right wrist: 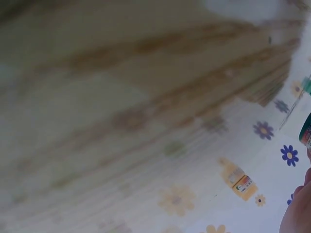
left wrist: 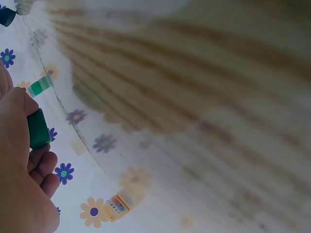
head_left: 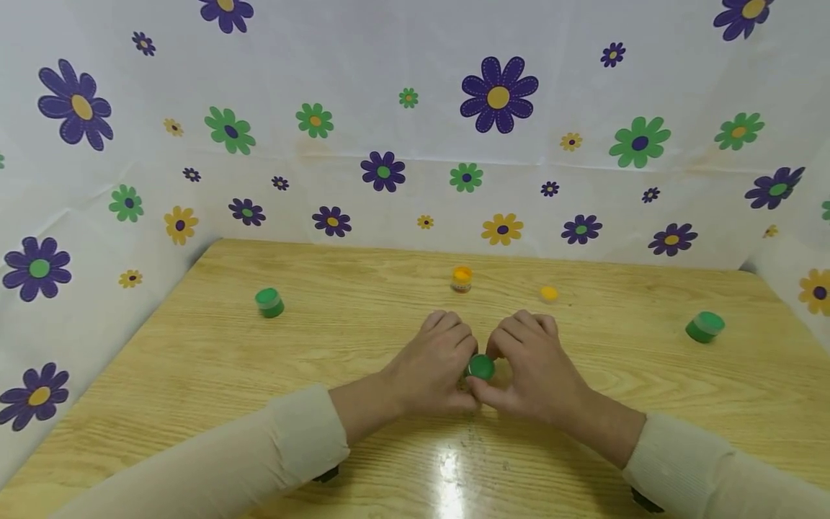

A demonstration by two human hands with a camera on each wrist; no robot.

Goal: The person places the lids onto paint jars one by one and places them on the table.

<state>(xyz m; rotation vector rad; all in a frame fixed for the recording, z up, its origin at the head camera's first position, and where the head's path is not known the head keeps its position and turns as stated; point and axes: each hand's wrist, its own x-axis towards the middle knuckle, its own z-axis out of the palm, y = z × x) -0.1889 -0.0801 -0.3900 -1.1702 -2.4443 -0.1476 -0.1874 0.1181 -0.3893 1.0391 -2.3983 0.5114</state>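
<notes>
A small green paint jar (head_left: 481, 367) is between my two hands near the middle of the table, its round green top facing up. My left hand (head_left: 433, 369) grips it from the left; in the left wrist view, green plastic (left wrist: 39, 128) shows between thumb and curled fingers. From the right, my right hand (head_left: 534, 366) holds the same jar, thumb at the near side and fingers curled at the far side. In the right wrist view only the edge of a labelled dark green jar (right wrist: 306, 132) shows. The hands hide most of its sides.
Behind the hands stands an orange jar (head_left: 462, 281), with a small yellow-orange lid-like disc (head_left: 549, 293) to its right. Another green jar (head_left: 269, 303) stands far left, and one more green jar (head_left: 704, 327) far right. Flower-printed white cloth (head_left: 363, 137) borders the wooden table (head_left: 194, 360).
</notes>
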